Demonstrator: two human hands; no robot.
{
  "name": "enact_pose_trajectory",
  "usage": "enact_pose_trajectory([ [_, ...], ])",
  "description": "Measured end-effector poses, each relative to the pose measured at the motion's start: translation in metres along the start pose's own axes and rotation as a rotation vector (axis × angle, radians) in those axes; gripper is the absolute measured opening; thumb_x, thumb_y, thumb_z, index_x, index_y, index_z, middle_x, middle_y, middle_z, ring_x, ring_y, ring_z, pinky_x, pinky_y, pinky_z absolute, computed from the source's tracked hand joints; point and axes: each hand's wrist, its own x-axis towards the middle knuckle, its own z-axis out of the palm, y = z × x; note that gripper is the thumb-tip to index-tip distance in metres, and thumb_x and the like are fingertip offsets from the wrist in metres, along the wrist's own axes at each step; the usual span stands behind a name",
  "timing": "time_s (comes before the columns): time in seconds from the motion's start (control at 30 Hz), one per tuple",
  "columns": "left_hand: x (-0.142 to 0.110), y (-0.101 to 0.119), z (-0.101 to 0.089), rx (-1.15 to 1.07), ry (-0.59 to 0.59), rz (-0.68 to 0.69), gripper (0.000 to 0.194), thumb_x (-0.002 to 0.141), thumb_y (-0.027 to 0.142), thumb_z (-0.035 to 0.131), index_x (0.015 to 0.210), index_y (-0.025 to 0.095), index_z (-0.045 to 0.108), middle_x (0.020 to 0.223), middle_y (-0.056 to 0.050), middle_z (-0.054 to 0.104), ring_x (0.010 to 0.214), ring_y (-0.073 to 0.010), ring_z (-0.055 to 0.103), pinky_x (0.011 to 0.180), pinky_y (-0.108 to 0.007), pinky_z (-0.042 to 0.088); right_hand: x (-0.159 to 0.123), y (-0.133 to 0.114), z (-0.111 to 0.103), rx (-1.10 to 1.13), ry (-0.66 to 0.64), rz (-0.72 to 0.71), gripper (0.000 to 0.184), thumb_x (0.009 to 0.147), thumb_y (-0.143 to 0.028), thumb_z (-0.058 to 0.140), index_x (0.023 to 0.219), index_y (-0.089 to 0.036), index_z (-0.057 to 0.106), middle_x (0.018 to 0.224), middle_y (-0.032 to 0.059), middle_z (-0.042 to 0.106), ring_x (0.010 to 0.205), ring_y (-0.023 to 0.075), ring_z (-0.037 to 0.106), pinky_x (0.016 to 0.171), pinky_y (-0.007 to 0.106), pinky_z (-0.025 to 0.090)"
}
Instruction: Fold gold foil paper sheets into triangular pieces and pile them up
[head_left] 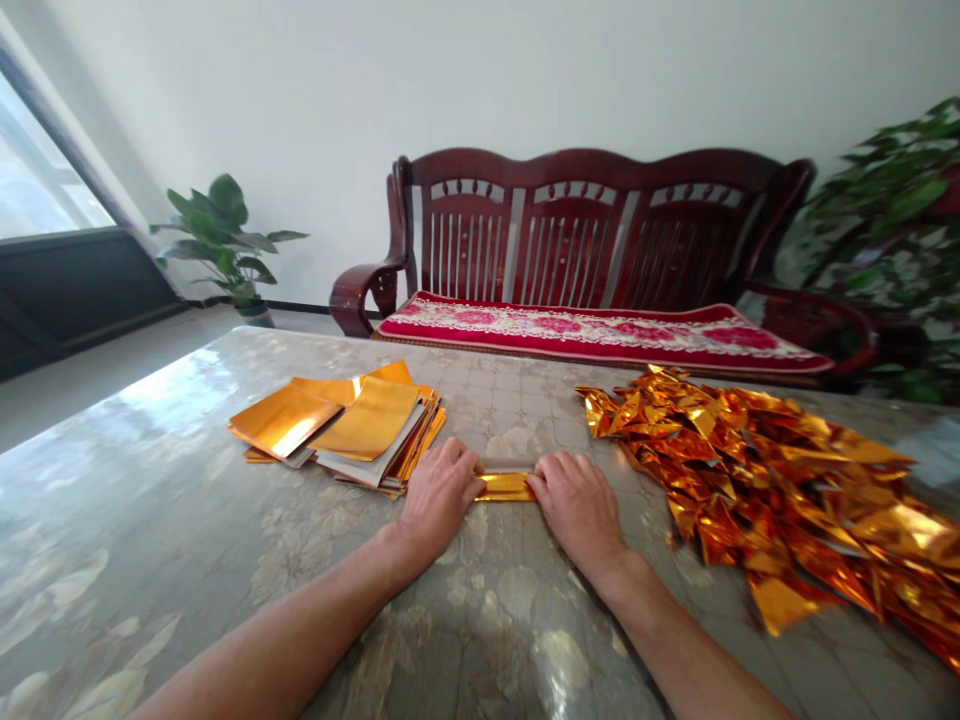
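A strip of folded gold foil paper (pixel 505 487) lies low over the table, stretched between my two hands. My left hand (pixel 444 490) grips its left end, thumb in front and fingers curled behind. At the right end my right hand (pixel 579 503) pinches it the same way. A greyish edge shows along the back of the strip. Just beyond my left hand rests a loose stack of flat gold foil sheets (pixel 371 415), some with grey undersides turned up. To the right of my right hand spreads a heap of folded gold foil pieces (pixel 720 450).
The table (pixel 187 520) has a glossy floral cover. Behind it stands a dark red wooden bench (pixel 574 240) with a red and white patterned cushion (pixel 600 332). Potted plants (pixel 225 235) stand at the left and right. Something pale and see-through (pixel 930 445) lies at the right edge.
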Motion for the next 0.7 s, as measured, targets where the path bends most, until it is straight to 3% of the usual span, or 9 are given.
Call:
enact_pose_trajectory([
  [0.2, -0.004, 0.000, 0.004, 0.025, -0.109, 0.275, 0.017, 0.098, 0.023, 0.049, 0.102, 0.024, 0.065, 0.099, -0.002, 0.063, 0.096, -0.0185, 0.056, 0.084, -0.029, 0.044, -0.001, 0.000, 0.001, 0.001, -0.011, 0.034, 0.013, 0.090, -0.033, 0.065, 0.084, -0.023, 0.060, 0.085, 0.0030, 0.064, 0.087, 0.0238, 0.053, 0.072, 0.034, 0.033],
  [0.43, -0.014, 0.015, -0.005, 0.213, -0.165, 0.346, 0.027, 0.097, 0.018, 0.044, 0.122, 0.022, 0.054, 0.102, -0.007, 0.060, 0.094, -0.0232, 0.054, 0.082, -0.036, 0.046, -0.001, 0.005, -0.004, 0.032, 0.045, 0.083, 0.007, 0.091, -0.027, 0.061, 0.087, -0.021, 0.061, 0.087, 0.0057, 0.064, 0.087, 0.0241, 0.054, 0.074, 0.035, 0.039],
  [0.47, -0.015, 0.017, -0.006, 0.221, -0.159, 0.340, 0.028, 0.097, 0.019, 0.044, 0.123, 0.022, 0.053, 0.102, -0.007, 0.059, 0.094, -0.0235, 0.053, 0.082, -0.036, 0.046, -0.003, 0.003, -0.007, 0.045, 0.061, 0.068, 0.005, 0.092, -0.024, 0.058, 0.091, -0.020, 0.062, 0.090, 0.0066, 0.065, 0.089, 0.0244, 0.055, 0.077, 0.036, 0.041],
  [0.57, -0.019, 0.024, -0.007, 0.227, -0.137, 0.329, 0.026, 0.097, 0.025, 0.044, 0.120, 0.020, 0.054, 0.103, -0.008, 0.057, 0.095, -0.0251, 0.052, 0.083, -0.038, 0.045, -0.013, -0.010, -0.013, 0.156, 0.072, -0.066, 0.023, 0.095, -0.015, 0.046, 0.107, -0.018, 0.065, 0.106, 0.0095, 0.067, 0.100, 0.0239, 0.057, 0.090, 0.038, 0.045],
  [0.7, -0.022, 0.026, -0.006, 0.257, -0.168, 0.375, 0.021, 0.096, 0.028, 0.045, 0.106, 0.017, 0.060, 0.103, -0.010, 0.058, 0.098, -0.0265, 0.050, 0.085, -0.040, 0.043, -0.031, -0.036, -0.014, 0.298, -0.015, -0.217, 0.044, 0.094, -0.015, 0.041, 0.137, -0.014, 0.052, 0.135, 0.0148, 0.059, 0.126, 0.0247, 0.052, 0.106, 0.043, 0.043],
])
